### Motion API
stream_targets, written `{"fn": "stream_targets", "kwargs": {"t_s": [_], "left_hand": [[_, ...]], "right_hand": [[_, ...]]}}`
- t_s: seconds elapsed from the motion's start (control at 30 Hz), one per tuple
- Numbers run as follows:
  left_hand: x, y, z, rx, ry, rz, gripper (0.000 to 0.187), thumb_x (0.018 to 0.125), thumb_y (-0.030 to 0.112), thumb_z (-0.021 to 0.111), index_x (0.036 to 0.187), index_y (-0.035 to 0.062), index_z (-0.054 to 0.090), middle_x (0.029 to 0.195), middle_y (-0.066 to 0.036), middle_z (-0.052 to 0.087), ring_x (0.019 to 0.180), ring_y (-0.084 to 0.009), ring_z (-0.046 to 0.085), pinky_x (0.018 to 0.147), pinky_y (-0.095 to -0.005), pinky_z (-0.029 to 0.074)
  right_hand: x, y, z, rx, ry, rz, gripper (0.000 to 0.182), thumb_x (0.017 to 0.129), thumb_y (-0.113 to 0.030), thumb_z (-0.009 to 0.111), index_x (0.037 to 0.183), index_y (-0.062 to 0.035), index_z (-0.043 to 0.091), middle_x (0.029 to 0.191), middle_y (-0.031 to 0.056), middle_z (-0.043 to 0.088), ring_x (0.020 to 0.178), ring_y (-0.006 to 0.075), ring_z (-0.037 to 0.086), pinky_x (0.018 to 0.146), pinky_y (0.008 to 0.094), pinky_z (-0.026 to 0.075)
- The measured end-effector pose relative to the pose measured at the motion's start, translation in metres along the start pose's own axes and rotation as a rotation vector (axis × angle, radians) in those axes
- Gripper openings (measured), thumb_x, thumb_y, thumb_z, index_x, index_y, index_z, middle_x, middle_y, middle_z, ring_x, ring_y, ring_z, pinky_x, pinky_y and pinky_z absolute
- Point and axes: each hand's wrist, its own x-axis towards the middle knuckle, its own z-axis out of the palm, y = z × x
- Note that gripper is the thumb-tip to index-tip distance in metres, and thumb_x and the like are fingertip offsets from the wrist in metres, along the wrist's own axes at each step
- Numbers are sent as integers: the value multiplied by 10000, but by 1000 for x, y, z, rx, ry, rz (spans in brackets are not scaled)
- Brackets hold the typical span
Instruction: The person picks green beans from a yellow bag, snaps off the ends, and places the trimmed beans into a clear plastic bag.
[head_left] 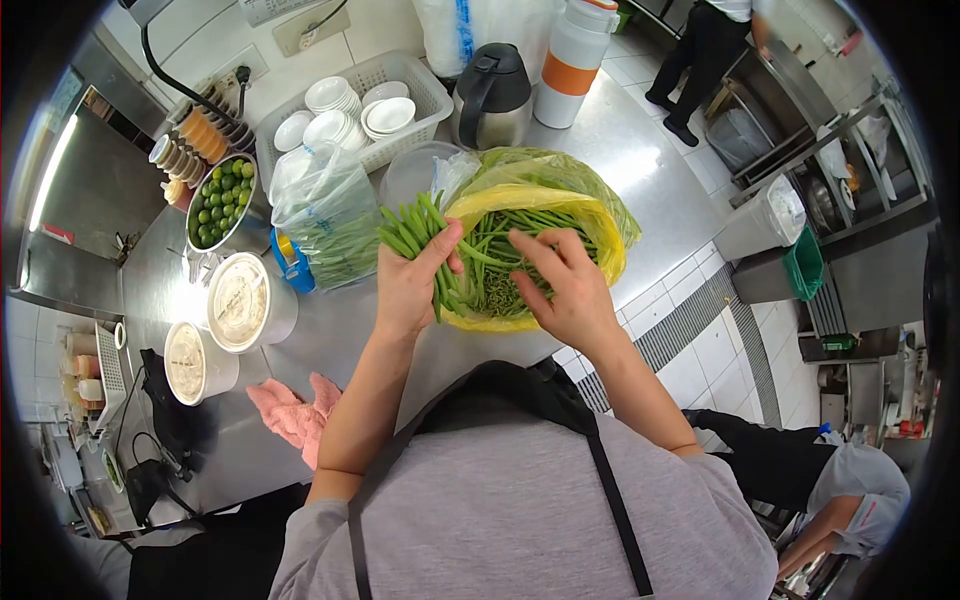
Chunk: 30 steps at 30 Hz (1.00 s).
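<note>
My left hand is closed around a bunch of green beans, whose ends stick out above and below the fist. Just to the right, my right hand hovers at the mouth of a yellow plastic bag, its thumb and fingers apart. More long green beans fill that bag, their dark thin tips bunched towards me. Whether the right fingertips touch a bean cannot be made out. Left of the bunch stands a clear plastic bag with green vegetables inside.
Behind are a basket of white bowls, a thermos jug and an orange-banded white container. Leftward stand a pot of limes, two lidded tubs and a pink cloth. Other people are nearby.
</note>
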Motion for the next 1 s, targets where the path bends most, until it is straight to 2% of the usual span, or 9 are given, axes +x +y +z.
{"fn": "stream_targets", "kwargs": {"t_s": [0.07,0.2,0.4,0.53,0.63,0.73,0.8,0.93,1.0], "left_hand": [[-1,1,0,20,-34,8,126,820,75,636,906,-2,585,666,-45,563,537,-109,530,496,-220,423],[-8,-1,5,1,-4,57,113,817,72,641,887,-6,597,687,-24,567,547,-94,522,502,-214,417],[-12,-10,-11,-581,170,-20,118,847,117,597,930,38,566,764,-64,586,699,-153,574,599,-269,462],[-2,10,-24,-725,260,-45,73,864,112,556,915,72,589,850,-52,613,842,-188,597,843,-362,476],[3,7,-35,-791,219,-40,60,864,113,557,912,102,591,809,-24,609,824,-177,598,839,-366,478],[6,5,-33,-835,247,-18,90,845,119,592,930,121,564,829,-22,591,811,-162,577,836,-357,472],[7,2,-25,-839,219,-5,83,852,116,578,935,117,568,816,-16,591,805,-151,585,816,-348,481],[-7,-2,-1,-640,35,8,119,858,89,558,977,92,548,860,-31,578,793,-132,584,758,-297,488],[-11,-12,7,-537,145,39,123,843,51,561,966,55,551,850,-50,585,777,-143,588,731,-287,483]], "right_hand": [[-4,7,-1,44,-175,-43,215,772,-93,623,986,-73,613,817,104,549,727,272,570,634,366,472],[-3,6,1,106,-332,72,127,784,-81,607,909,-61,591,780,115,543,728,279,564,623,348,466],[3,17,0,893,237,447,64,898,-65,496,915,-33,549,625,-42,442,508,35,350,497,164,295],[-1,30,-3,415,-36,312,71,861,-52,571,929,-32,572,653,-30,496,540,40,412,502,176,349],[-10,36,17,86,-234,244,156,824,-27,620,977,-18,586,735,-14,537,599,57,463,517,202,393],[-9,20,40,664,-150,493,228,876,-114,564,1088,-29,562,901,38,581,676,95,537,604,203,423],[3,-18,51,1391,111,731,331,913,-188,510,1191,-11,487,1047,88,573,871,145,562,767,267,448],[17,-47,72,1545,238,764,383,941,-232,435,1249,-3,422,1105,102,552,1003,149,523,827,295,425],[16,-49,81,1414,-30,639,462,919,-244,474,1307,-27,349,1206,95,483,1091,194,471,955,320,355]]}}
